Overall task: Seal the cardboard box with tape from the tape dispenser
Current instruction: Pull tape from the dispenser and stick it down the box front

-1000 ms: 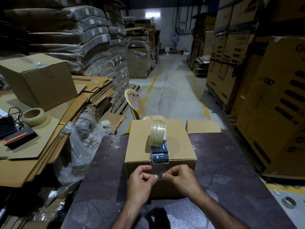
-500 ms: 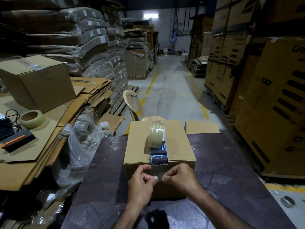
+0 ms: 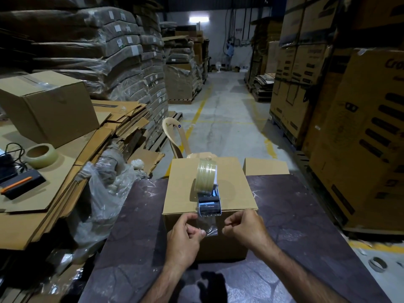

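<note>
A closed cardboard box (image 3: 183, 189) stands on the dark table (image 3: 306, 215) in front of me. A tape dispenser (image 3: 207, 193) with a roll of clear tape rests on the box's top, at its near edge. A strip of clear tape (image 3: 207, 226) hangs from the dispenser down the box's front face. My left hand (image 3: 183, 239) pinches the strip's left edge between thumb and fingers. My right hand (image 3: 244, 228) pinches its right edge. Both hands are against the box's front face.
Another cardboard box (image 3: 48, 103) and a loose tape roll (image 3: 40, 155) lie on flattened cardboard at left. Crumpled plastic wrap (image 3: 105, 193) hangs beside the table. A plastic chair (image 3: 175, 136) stands behind the box. Stacked cartons (image 3: 358, 136) line the right; an aisle runs ahead.
The tape strip is a little longer down the box's front. Both hands have stayed pinched on its edges. The dispenser has not moved.
</note>
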A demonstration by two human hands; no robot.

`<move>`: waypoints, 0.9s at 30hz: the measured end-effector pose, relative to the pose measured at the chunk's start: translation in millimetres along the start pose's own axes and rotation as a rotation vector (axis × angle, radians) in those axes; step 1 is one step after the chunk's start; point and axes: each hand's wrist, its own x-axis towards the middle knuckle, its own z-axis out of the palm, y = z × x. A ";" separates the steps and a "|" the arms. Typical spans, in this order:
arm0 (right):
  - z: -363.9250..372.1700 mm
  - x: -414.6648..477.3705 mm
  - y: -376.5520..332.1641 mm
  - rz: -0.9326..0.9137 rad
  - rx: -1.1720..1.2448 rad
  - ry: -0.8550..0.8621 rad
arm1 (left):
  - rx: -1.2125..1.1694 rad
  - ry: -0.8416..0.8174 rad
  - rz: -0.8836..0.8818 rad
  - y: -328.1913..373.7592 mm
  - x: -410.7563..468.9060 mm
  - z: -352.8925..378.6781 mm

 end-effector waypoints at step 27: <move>35.5 -0.2 13.8 -0.062 0.303 0.044 | -0.056 -0.047 -0.068 -6.7 3.9 -1.4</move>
